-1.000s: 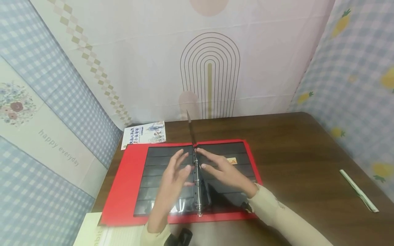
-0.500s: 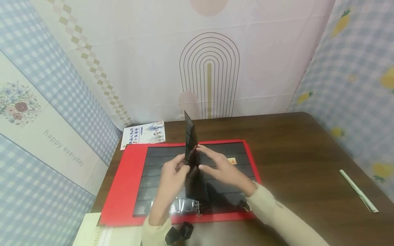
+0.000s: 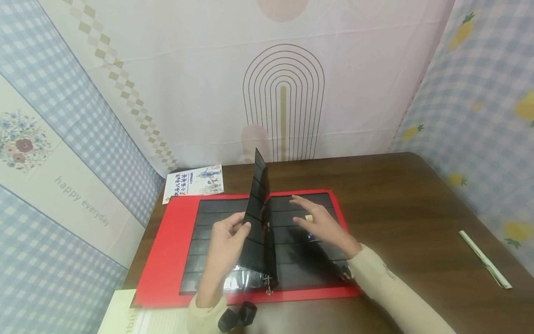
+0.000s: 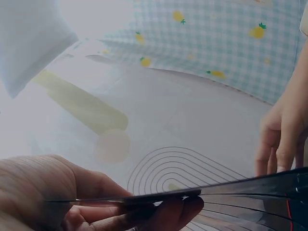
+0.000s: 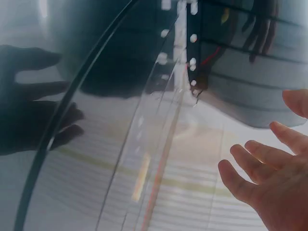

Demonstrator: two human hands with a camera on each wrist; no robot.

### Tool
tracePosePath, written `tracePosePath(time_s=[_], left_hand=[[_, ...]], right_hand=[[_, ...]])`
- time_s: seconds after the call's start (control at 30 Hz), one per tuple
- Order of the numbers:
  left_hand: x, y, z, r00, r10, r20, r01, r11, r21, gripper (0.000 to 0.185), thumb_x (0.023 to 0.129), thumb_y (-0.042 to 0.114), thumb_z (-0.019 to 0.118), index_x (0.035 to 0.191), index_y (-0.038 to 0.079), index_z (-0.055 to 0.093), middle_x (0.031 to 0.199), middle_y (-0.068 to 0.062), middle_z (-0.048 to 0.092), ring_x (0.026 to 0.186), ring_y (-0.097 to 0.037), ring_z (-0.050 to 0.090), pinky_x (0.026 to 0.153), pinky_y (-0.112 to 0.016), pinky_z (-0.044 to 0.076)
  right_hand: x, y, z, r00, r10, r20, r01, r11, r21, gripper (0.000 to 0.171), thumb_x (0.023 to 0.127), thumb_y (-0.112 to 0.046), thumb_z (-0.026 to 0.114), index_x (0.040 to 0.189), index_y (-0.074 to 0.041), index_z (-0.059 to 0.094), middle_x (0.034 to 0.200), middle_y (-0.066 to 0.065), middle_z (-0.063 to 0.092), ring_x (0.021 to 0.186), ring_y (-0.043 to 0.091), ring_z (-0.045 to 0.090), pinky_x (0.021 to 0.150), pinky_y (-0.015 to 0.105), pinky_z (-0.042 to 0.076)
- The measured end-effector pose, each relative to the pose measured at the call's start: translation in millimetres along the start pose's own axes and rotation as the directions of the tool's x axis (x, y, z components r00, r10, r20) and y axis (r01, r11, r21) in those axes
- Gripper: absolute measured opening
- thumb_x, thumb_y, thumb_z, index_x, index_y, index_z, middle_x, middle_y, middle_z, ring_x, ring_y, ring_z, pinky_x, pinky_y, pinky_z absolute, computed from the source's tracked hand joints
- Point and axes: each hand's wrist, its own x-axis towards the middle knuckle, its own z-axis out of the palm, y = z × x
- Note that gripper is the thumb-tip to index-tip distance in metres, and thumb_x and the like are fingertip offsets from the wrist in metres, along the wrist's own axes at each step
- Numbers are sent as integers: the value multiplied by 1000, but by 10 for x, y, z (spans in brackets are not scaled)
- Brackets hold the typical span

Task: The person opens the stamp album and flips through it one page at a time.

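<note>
A red ring binder (image 3: 160, 260) lies spread on the table, filled with black pocketed stamp-album pages. Near its metal rings, one black page (image 3: 256, 204) stands nearly upright. My left hand (image 3: 223, 246) pinches this page by its outer edge, thumb on one side and fingers on the other; the left wrist view shows the page (image 4: 236, 185) edge-on in that grip. My right hand (image 3: 325, 227) hovers over the right-hand page, fingers spread, holding nothing. Beside its fingers are a small yellowish stamp (image 3: 308, 218) and a small blue piece (image 3: 311, 237), partly covered by the hand.
A white illustrated booklet (image 3: 193, 181) lies behind the binder's left corner. A pale green strip (image 3: 485, 260) rests on the brown table (image 3: 388, 208) at right. Part of a cream notebook (image 3: 114, 308) shows at front left. Patterned cloth hangs around the table.
My left hand has gone from loose fingers near the rings to gripping the black page and tilting it slightly left. My right hand has moved right, away from the spine; the blue piece has come into view.
</note>
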Motion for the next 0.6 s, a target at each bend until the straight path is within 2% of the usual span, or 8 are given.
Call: tracePosePath(time_s=[0.13, 0.23, 0.3, 0.37, 0.43, 0.5, 0.6], left_hand=[[6, 14, -7, 1000, 13, -17, -12, 1000, 21, 32, 95, -4, 59, 125, -11, 65, 81, -16, 71, 59, -11, 49, 56, -23, 44], [14, 32, -15, 999, 27, -20, -26, 999, 46, 32, 95, -4, 58, 125, -11, 65, 86, -17, 73, 67, -12, 58, 67, -27, 50], [22, 35, -22, 999, 33, -16, -32, 998, 49, 31, 95, -4, 57, 125, -11, 65, 98, -19, 75, 83, -16, 66, 79, -30, 53], [30, 35, -33, 999, 31, -9, -30, 999, 40, 31, 95, -4, 57, 124, -11, 65, 109, -21, 73, 93, -19, 68, 83, -32, 54], [36, 33, -44, 1000, 17, -3, -17, 1000, 14, 31, 96, -5, 56, 124, -10, 65, 111, -22, 73, 91, -21, 69, 77, -29, 56], [43, 30, -54, 1000, 5, 2, -5, 1000, -15, 31, 96, -6, 54, 125, -11, 65, 110, -23, 73, 88, -22, 70, 71, -25, 56], [53, 26, -66, 1000, 0, 5, 0, 999, -48, 31, 96, -7, 53, 124, -11, 65, 109, -23, 72, 89, -22, 71, 69, -23, 57]], right_hand=[[-38, 163, -63, 997, 72, 34, -70, 995, -69, 60, 92, -14, 74, 145, 0, 50, 156, 22, 40, 141, 41, 40, 110, 62, 35], [-61, 302, -102, 979, 180, 99, -161, 971, -176, 74, 88, -19, 79, 149, 3, 44, 157, 27, 34, 143, 46, 34, 112, 64, 31], [-77, 377, -125, 952, 269, 146, -224, 938, -266, 84, 84, -24, 83, 150, 7, 39, 157, 32, 30, 144, 51, 27, 113, 67, 26], [-89, 438, -142, 918, 352, 181, -277, 898, -342, 93, 81, -29, 85, 150, 11, 35, 157, 36, 25, 145, 54, 19, 113, 69, 23], [-98, 479, -160, 884, 422, 200, -322, 861, -394, 100, 79, -33, 87, 150, 13, 33, 158, 38, 20, 146, 56, 14, 113, 70, 21], [-102, 505, -176, 855, 474, 212, -363, 837, -409, 103, 78, -34, 87, 151, 13, 31, 159, 38, 17, 147, 55, 12, 114, 69, 21], [-96, 510, -201, 837, 501, 220, -390, 829, -401, 104, 77, -35, 88, 150, 13, 32, 159, 38, 17, 147, 54, 14, 115, 67, 22]])
